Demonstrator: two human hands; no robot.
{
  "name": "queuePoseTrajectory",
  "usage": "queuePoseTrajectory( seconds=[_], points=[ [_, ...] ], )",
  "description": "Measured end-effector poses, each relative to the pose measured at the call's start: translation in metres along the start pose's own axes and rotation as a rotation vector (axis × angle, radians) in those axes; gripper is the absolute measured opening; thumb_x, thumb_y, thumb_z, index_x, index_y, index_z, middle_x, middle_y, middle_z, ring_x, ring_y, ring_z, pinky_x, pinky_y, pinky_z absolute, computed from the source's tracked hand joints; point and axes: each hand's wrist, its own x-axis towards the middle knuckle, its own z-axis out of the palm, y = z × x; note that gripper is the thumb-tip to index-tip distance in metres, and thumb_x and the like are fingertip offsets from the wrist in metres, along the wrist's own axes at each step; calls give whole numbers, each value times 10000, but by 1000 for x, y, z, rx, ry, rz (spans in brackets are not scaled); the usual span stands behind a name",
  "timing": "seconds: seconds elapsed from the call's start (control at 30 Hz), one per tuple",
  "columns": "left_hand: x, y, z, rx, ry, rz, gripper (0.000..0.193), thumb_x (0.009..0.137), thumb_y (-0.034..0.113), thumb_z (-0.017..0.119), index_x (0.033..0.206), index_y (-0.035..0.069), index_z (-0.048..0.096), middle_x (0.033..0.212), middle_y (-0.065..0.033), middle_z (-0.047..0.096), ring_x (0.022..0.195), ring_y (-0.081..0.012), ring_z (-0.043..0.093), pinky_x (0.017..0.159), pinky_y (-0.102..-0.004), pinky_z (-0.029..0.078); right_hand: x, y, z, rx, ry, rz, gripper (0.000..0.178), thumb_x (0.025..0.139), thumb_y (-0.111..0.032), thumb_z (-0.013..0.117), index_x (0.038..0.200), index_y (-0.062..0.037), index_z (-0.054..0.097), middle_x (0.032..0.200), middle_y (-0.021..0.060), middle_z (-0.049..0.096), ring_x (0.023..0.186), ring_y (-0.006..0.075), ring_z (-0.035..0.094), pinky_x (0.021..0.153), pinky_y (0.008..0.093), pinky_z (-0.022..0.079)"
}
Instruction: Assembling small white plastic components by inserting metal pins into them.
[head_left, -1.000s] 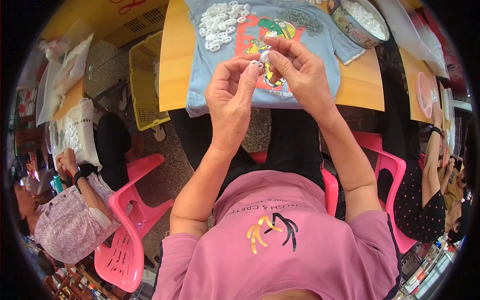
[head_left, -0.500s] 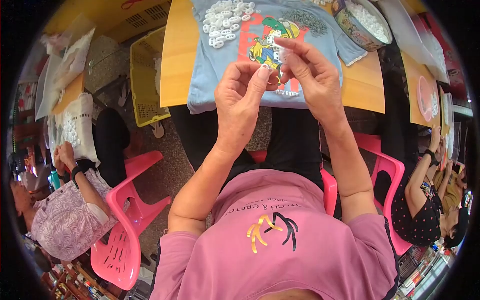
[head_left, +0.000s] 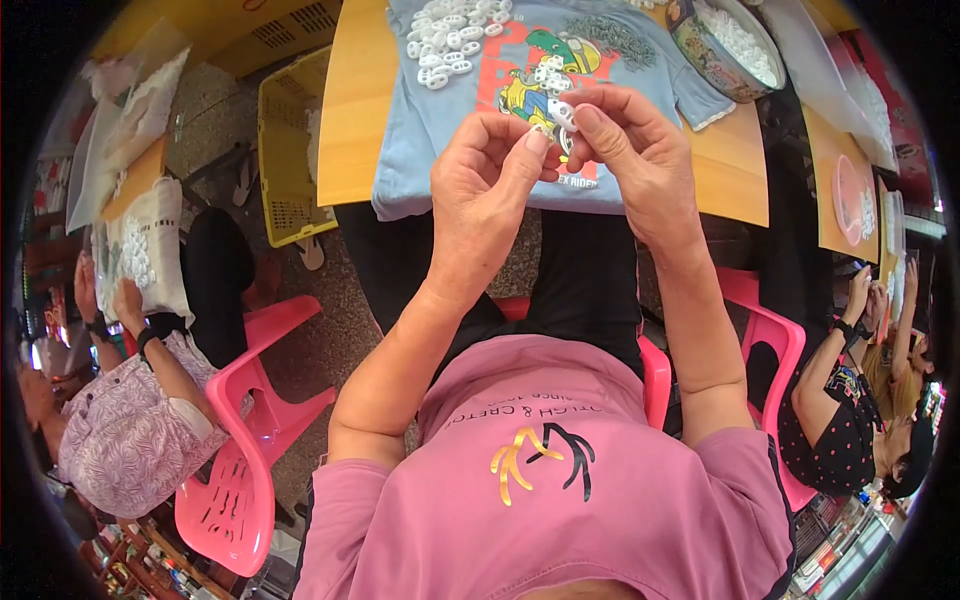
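Note:
Above the near edge of a table, my left hand and my right hand are close together. Between my right thumb and fingers is a white oval plastic piece with holes. My left thumb and index finger are pinched together on something small that I cannot make out. Beyond my fingers, a few more white pieces lie on a folded blue printed T-shirt. A heap of similar white oval pieces is at the shirt's far left. Small dark parts are piled at its far right.
A round patterned tin of white pieces stands at the table's far right. The wooden table has a yellow plastic crate at its left. Co-workers sit on both sides, near pink chairs.
My right hand has come down and turned, bringing the white oval piece near my left fingertips. The co-worker on the left has moved their hands apart.

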Motion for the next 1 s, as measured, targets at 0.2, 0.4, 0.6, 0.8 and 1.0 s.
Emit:
queuePoseTrajectory(
  seconds=[0.2,0.4,0.6,0.8,1.0],
  points=[
    [2,3,-3,13,-19,-1,124,942,93,600,967,-18,550,864,-71,642,782,-108,623,721,-250,532,3,-3,2,-28,-3,5,227,961,-133,597,1111,36,625,931,43,645,699,79,567,668,224,480],
    [3,0,-5,15,-11,-1,126,939,97,604,961,-16,555,860,-71,641,775,-107,622,708,-255,539,1,-4,4,-53,-1,-10,216,953,-121,605,1105,31,629,935,42,644,706,81,575,667,222,477],
    [3,-2,-1,22,-4,-19,139,938,105,615,968,-20,564,848,-70,643,763,-108,624,685,-250,537,-4,-3,8,-126,27,-16,202,949,-109,611,1091,32,632,945,42,636,708,77,575,664,211,472],
    [0,-3,-3,-16,-14,-56,150,929,102,632,954,-38,585,818,-82,661,714,-113,624,655,-238,517,-11,-2,12,-160,82,-59,207,949,-101,609,1105,33,627,888,31,647,723,77,596,677,208,479],
    [3,-3,-9,-35,-20,-101,133,919,85,639,936,-39,595,803,-93,672,713,-117,625,650,-241,507,-14,12,14,-90,100,-39,189,952,-89,602,1098,29,629,869,48,658,750,87,627,705,222,507]
  ],
)
